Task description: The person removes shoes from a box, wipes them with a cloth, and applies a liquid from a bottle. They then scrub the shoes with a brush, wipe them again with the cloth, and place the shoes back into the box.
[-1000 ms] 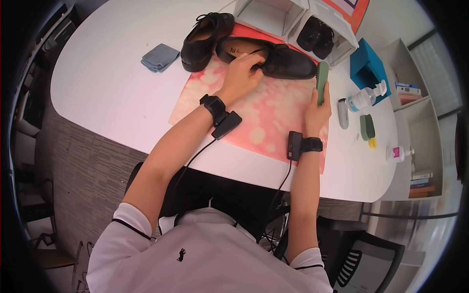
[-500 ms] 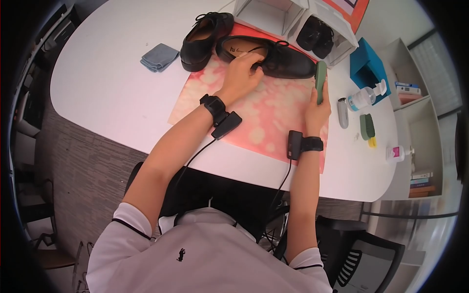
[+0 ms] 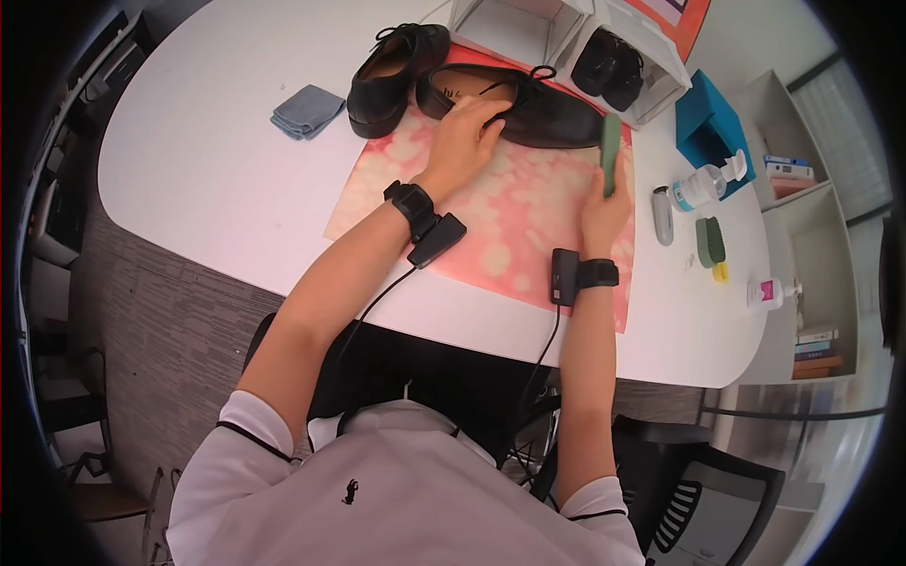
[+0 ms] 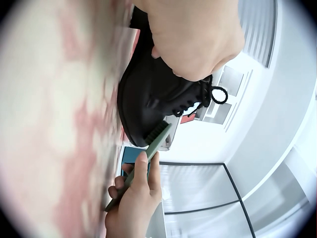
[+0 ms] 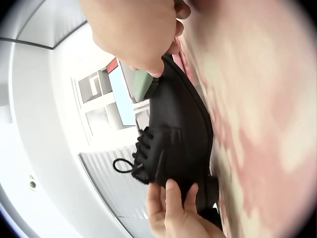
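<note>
A black lace-up dress shoe (image 3: 555, 121) lies on a pink-and-cream mat (image 3: 491, 236), its toe to the right. My left hand (image 3: 461, 146) holds it by the near side of its opening; in the right wrist view, the fingertips (image 5: 171, 191) are at the upper's edge. My right hand (image 3: 606, 212) grips a green brush (image 3: 610, 156) at the toe. From the left wrist view, the brush's dark bristles (image 4: 157, 131) meet the toe's upper. The matching black shoe (image 3: 392, 80) stands just left of the held one, laces tied.
A folded grey cloth (image 3: 309, 111) lies on the white table to the left. Behind are white shoe boxes (image 3: 661, 80), one with black shoes inside. To the right are a teal box (image 3: 703, 118), a pump bottle (image 3: 698, 189), a grey-handled item (image 3: 662, 217) and another green brush (image 3: 710, 242).
My right hand and the green brush have shifted a little left at the toe. The held shoe has moved slightly left and away, with my left hand still at its opening.
</note>
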Available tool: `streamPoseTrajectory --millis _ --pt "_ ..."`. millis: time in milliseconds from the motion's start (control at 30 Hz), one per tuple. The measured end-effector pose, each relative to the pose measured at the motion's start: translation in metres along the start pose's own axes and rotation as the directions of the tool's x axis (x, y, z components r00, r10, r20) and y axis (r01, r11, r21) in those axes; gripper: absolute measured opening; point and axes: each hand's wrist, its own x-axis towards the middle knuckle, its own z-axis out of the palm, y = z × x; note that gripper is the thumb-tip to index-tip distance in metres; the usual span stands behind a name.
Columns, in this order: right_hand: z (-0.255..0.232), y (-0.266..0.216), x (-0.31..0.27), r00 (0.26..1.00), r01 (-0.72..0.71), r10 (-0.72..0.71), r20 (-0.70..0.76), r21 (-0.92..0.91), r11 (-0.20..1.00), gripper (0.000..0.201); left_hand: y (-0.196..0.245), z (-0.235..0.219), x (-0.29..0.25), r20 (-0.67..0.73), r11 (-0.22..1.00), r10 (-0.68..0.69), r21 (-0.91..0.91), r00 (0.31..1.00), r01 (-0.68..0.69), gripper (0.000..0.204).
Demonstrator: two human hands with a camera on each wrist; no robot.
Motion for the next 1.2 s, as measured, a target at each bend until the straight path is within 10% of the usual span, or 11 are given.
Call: streamPoseTrajectory --millis 233,367,567,767,900,1200 --pt "0.007 -0.013 -0.010 0.978 0.200 -0.206 0.018 0.174 0.964 0.049 -0.004 0.003 -0.001 -0.039 0.999 0.043 -0.002 0.998 -0.043 0.025" --pt "0.010 -0.025 -0.015 0.979 0.021 -0.036 0.202 0.075 0.997 0.049 -0.004 0.002 0.001 -0.032 0.998 0.064 0.018 0.997 -0.064 0.027" --pt "0.002 0.005 -0.002 0.998 0.042 -0.045 -0.051 -0.070 0.997 0.049 -0.001 0.001 0.000 0.001 1.000 0.028 0.004 1.000 -0.028 0.030" --pt "0.007 -0.011 -0.012 0.984 0.148 -0.165 0.063 0.217 0.965 0.049 -0.001 0.002 0.001 -0.024 0.999 0.050 -0.020 0.998 -0.050 0.031" --pt "0.011 -0.025 -0.015 0.976 0.072 -0.089 0.199 0.091 0.993 0.049 0.002 -0.001 0.001 -0.028 0.997 0.070 -0.006 0.997 -0.071 0.034" --pt "-0.002 0.006 -0.002 0.998 0.057 -0.052 0.031 -0.205 0.977 0.047 -0.003 0.001 0.006 -0.063 0.968 0.194 0.177 0.979 -0.181 0.044"
